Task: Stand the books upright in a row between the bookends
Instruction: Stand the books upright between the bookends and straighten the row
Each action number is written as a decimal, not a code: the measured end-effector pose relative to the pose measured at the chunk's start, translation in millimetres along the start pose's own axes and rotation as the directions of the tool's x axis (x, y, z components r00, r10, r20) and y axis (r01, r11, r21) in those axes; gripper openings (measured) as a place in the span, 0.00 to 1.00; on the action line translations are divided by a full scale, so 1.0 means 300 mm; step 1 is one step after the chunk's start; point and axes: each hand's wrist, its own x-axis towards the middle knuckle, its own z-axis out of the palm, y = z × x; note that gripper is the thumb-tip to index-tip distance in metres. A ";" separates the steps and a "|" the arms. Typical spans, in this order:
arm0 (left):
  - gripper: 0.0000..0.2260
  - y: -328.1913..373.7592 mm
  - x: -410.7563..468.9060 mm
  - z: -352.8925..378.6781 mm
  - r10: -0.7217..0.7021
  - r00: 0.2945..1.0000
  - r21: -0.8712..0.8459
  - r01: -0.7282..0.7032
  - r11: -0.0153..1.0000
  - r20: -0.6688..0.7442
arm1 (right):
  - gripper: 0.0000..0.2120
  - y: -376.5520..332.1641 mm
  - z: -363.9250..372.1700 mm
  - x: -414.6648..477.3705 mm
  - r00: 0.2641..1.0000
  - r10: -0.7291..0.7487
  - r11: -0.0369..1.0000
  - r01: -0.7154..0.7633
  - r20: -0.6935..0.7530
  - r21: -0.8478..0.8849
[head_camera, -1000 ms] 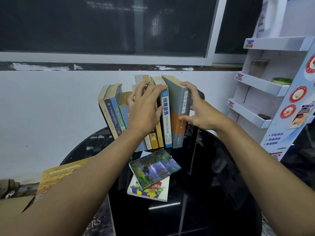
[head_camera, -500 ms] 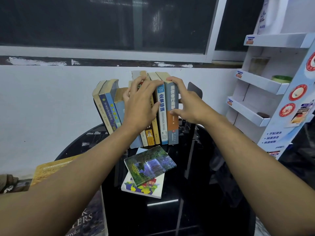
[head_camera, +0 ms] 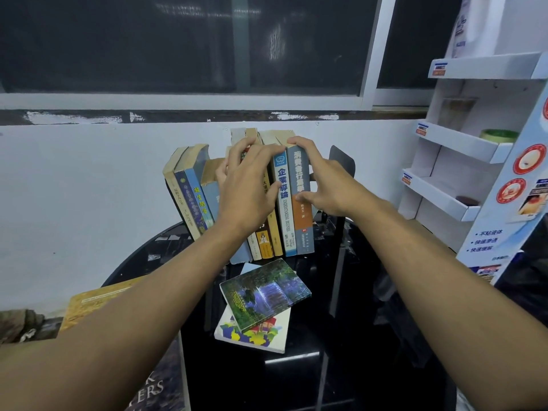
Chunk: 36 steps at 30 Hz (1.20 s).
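A row of several books [head_camera: 284, 209] stands at the back of the black round table [head_camera: 355, 336]. The left ones [head_camera: 189, 200] lean left; the rest stand nearly upright. My left hand [head_camera: 249, 188] lies over the middle books, fingers curled over their tops. My right hand [head_camera: 323, 182] grips the rightmost grey and orange book [head_camera: 302, 221], fingers on its top edge and thumb on its spine. A black bookend [head_camera: 342, 161] stands just right of that hand, apart from the book. The left bookend is hidden.
Two small books lie stacked flat in front of the row: a green-covered book [head_camera: 264, 292] on a white colourful book [head_camera: 255, 333]. Another flat yellowish book [head_camera: 95, 301] lies at the left. A white display shelf [head_camera: 462, 149] stands at the right.
The rightmost grey and orange book went from tilting right to standing upright against the row. My right hand shifted left with it; my left hand stayed on the middle books.
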 end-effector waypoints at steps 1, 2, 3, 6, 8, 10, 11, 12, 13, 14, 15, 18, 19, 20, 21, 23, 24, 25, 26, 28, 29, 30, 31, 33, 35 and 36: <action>0.26 0.001 0.000 0.000 -0.001 1.000 -0.001 0.001 1.000 0.001 | 0.45 0.002 0.000 0.001 1.000 -0.002 1.000 0.002 -0.003 0.002; 0.26 0.003 -0.001 0.001 -0.002 1.000 -0.003 0.002 1.000 0.000 | 0.45 0.006 0.001 0.001 1.000 -0.001 1.000 0.001 -0.005 0.002; 0.25 0.003 -0.001 0.002 -0.002 1.000 -0.005 0.002 1.000 -0.002 | 0.45 0.010 0.003 0.000 1.000 0.002 1.000 -0.002 -0.008 0.001; 0.25 0.007 -0.002 0.006 -0.005 1.000 -0.009 0.005 1.000 -0.011 | 0.45 0.016 0.007 -0.012 1.000 0.001 1.000 -0.001 -0.009 -0.002; 0.25 0.011 -0.001 0.007 -0.004 1.000 -0.005 0.004 1.000 -0.005 | 0.45 0.015 0.004 -0.020 1.000 -0.005 1.000 0.005 0.001 0.001; 0.25 0.016 -0.003 0.004 -0.004 1.000 0.014 0.003 1.000 0.011 | 0.46 0.010 -0.002 -0.025 1.000 0.001 1.000 0.000 0.019 -0.012; 0.25 0.018 -0.003 -0.001 -0.004 1.000 0.022 0.003 1.000 0.024 | 0.46 0.004 -0.002 -0.025 1.000 0.004 1.000 -0.004 0.028 -0.023; 0.25 0.020 -0.002 -0.010 -0.004 0.999 0.022 0.003 1.000 0.045 | 0.47 -0.001 -0.003 -0.025 0.999 0.008 0.999 -0.007 0.036 -0.031; 0.25 0.023 -0.001 -0.021 -0.006 0.997 0.017 0.004 1.000 0.072 | 0.47 -0.007 -0.002 -0.026 0.999 0.011 0.999 -0.009 0.042 -0.037; 0.26 0.025 0.000 -0.036 -0.007 0.994 0.007 0.006 1.000 0.105 | 0.48 -0.015 -0.002 -0.029 0.999 0.013 0.999 -0.012 0.043 -0.038; 0.26 0.024 0.002 -0.052 -0.005 0.990 -0.003 0.006 1.000 0.143 | 0.50 -0.025 -0.001 -0.035 0.999 0.017 0.999 -0.016 0.043 -0.035; 0.28 0.022 -0.009 -0.114 0.023 0.975 -0.064 -0.009 0.998 0.222 | 0.53 -0.057 0.003 -0.063 1.000 0.026 0.999 -0.026 0.012 -0.048; 0.27 0.020 -0.023 -0.139 0.040 0.973 -0.098 -0.018 0.995 0.226 | 0.53 -0.069 0.008 -0.076 1.000 0.025 0.997 -0.026 -0.013 -0.075; 0.27 0.019 -0.042 -0.165 0.056 0.973 -0.133 -0.026 0.991 0.226 | 0.53 -0.083 0.016 -0.092 0.998 0.025 0.995 -0.030 -0.051 -0.096; 0.27 0.015 -0.065 -0.191 0.069 0.972 -0.164 -0.032 0.986 0.225 | 0.52 -0.101 0.024 -0.107 0.995 0.018 0.994 -0.028 -0.101 -0.102; 0.26 0.002 -0.120 -0.249 0.072 0.968 -0.192 -0.025 0.981 0.240 | 0.47 -0.148 0.045 -0.145 0.980 -0.021 0.996 0.004 -0.199 -0.087; 0.26 -0.008 -0.149 -0.279 0.067 0.966 -0.191 -0.018 0.981 0.251 | 0.43 -0.178 0.057 -0.168 0.969 -0.046 0.995 0.024 -0.241 -0.092; 0.25 -0.021 -0.177 -0.309 0.062 0.961 -0.184 -0.012 0.983 0.269 | 0.40 -0.208 0.071 -0.192 0.958 -0.065 0.993 0.035 -0.278 -0.111; 0.25 -0.034 -0.205 -0.342 0.053 0.954 -0.172 -0.002 0.985 0.295 | 0.36 -0.236 0.086 -0.216 0.949 -0.080 0.991 0.041 -0.304 -0.130; 0.24 -0.068 -0.263 -0.409 0.016 0.934 -0.140 0.037 0.989 0.358 | 0.31 -0.291 0.123 -0.259 0.959 -0.076 0.993 0.048 -0.273 -0.109; 0.23 -0.089 -0.292 -0.441 -0.009 0.922 -0.126 0.062 0.990 0.386 | 0.30 -0.318 0.147 -0.279 0.976 -0.068 0.995 0.052 -0.206 -0.082; 0.23 -0.111 -0.322 -0.475 -0.035 0.911 -0.114 0.090 0.989 0.411 | 0.29 -0.345 0.175 -0.298 0.991 -0.067 0.996 0.059 -0.117 -0.068; 0.23 -0.135 -0.351 -0.506 -0.060 0.899 -0.105 0.116 0.988 0.433 | 0.29 -0.369 0.206 -0.315 0.998 -0.063 0.996 0.061 -0.019 -0.061; 0.23 -0.182 -0.413 -0.561 -0.109 0.877 -0.070 0.160 0.985 0.468 | 0.29 -0.404 0.272 -0.341 0.986 -0.046 0.998 0.053 0.158 -0.042; 0.24 -0.225 -0.479 -0.613 -0.160 0.848 -0.003 0.187 0.982 0.505 | 0.31 -0.428 0.344 -0.360 0.957 -0.027 0.999 0.036 0.288 -0.026; 0.26 -0.244 -0.510 -0.638 -0.189 0.831 0.028 0.205 0.978 0.523 | 0.32 -0.438 0.377 -0.367 0.943 -0.022 0.999 0.032 0.333 -0.024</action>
